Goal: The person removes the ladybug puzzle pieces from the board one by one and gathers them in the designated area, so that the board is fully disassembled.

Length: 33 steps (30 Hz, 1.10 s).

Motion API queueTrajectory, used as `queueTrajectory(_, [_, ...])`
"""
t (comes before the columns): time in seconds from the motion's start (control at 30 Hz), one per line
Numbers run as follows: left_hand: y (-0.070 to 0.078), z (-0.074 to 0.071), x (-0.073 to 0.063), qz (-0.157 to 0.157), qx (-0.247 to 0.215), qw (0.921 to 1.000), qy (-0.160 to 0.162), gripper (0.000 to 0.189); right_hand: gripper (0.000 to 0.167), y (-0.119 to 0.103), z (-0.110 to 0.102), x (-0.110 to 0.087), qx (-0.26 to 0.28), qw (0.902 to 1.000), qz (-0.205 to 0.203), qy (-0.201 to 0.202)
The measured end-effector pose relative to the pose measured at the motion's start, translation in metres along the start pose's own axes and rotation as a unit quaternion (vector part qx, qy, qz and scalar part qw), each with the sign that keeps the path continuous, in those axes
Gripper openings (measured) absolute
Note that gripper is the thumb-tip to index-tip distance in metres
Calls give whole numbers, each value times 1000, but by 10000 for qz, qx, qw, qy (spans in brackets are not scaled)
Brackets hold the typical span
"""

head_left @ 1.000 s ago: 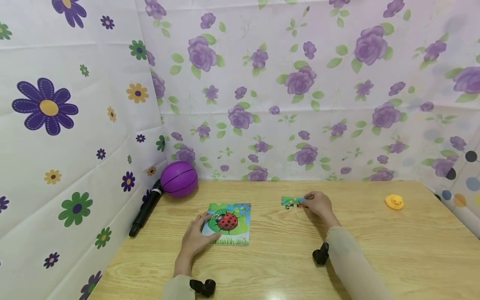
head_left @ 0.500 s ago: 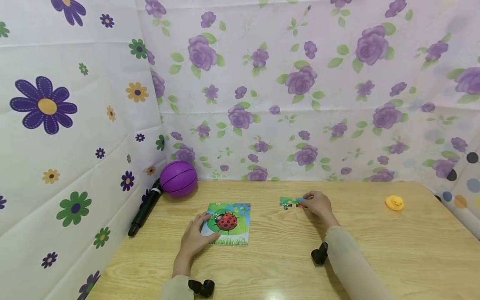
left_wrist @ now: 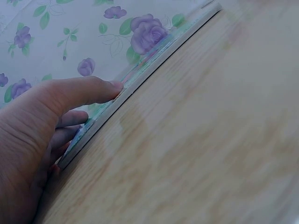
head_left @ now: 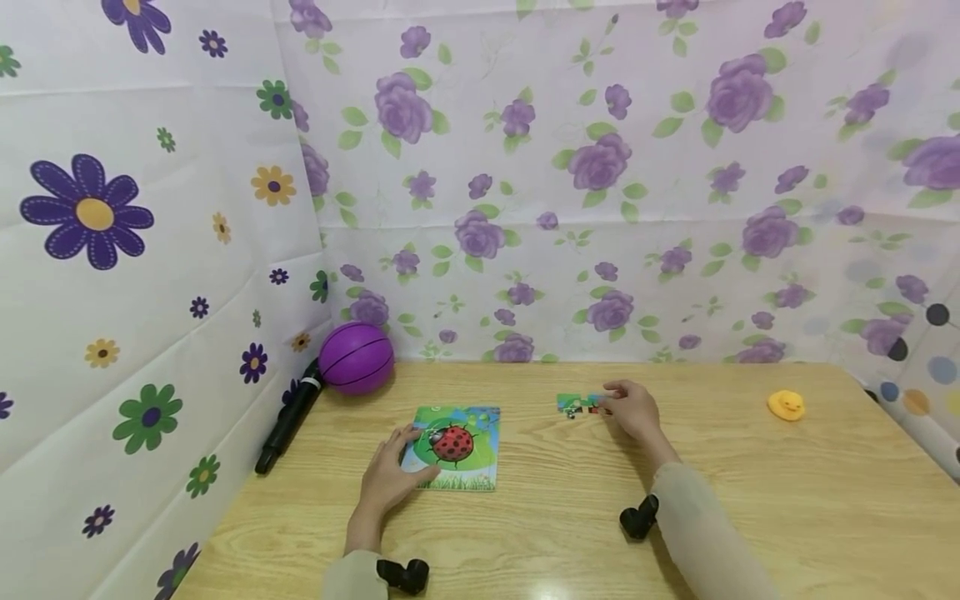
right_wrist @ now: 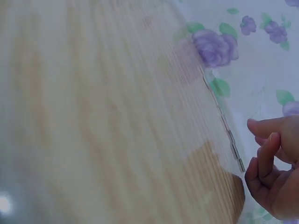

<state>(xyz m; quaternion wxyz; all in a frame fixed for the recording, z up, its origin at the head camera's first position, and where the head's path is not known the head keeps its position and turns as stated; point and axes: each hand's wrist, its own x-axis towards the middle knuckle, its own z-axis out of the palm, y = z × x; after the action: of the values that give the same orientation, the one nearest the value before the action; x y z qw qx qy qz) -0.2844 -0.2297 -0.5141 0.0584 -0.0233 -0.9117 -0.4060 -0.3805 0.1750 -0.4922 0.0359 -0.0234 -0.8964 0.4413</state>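
Note:
A square puzzle board (head_left: 480,467) with a red ladybug on green and blue lies flat on the table, left of centre. My left hand (head_left: 388,475) rests at its left side with thumb and fingers spread. In the left wrist view the thumb touches the near edge of the board (left_wrist: 154,66). Farther right, a short strip of joined jigsaw pieces (head_left: 569,401) lies on the wood. My right hand (head_left: 634,410) is at the strip's right end, covering part of it, with loosely bent fingers. The right wrist view shows the jigsaw strip (right_wrist: 225,125) edge-on beside parted fingers.
A purple ball (head_left: 356,358) sits at the back left corner of the wooden table (head_left: 540,533). Against the left curtain lies a black rod (head_left: 288,423). A yellow rubber duck (head_left: 786,406) stands at the right. Flowered curtains (head_left: 525,167) close off the back and left.
The jigsaw strip has shifted very slightly left. My right hand's fingers have loosened at its right end and the wrist has dropped a little. My left hand stays on the board.

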Motion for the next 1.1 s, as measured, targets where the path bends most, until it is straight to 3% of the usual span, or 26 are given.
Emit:
queueTrajectory(0.17, [-1,0,0,3,-1,10000,12,76,39,-15,18,-9,479,9985,-261,-82])
queueTrajectory(0.37, [-2,-1,0,48,-80,10000,7,76,35,-44,64,-20,980,9926,-550,-462])
queueTrajectory(0.57, [-1,-1,-1,53,-62,10000,32,75,24,-73,107,-29,905,9900,-801,-732])
queueTrajectory(0.77, [-1,0,-1,42,-70,9999,66,75,22,-88,132,-34,1135,9782,-1431,-991])
queueTrajectory(0.93, [-2,2,0,19,-28,10000,22,76,23,-88,144,-37,812,9815,-1469,-924])
queueTrajectory(1.1, [-1,0,-1,63,-58,9999,59,75,28,-88,150,-38,-11,9811,-1646,-1015])
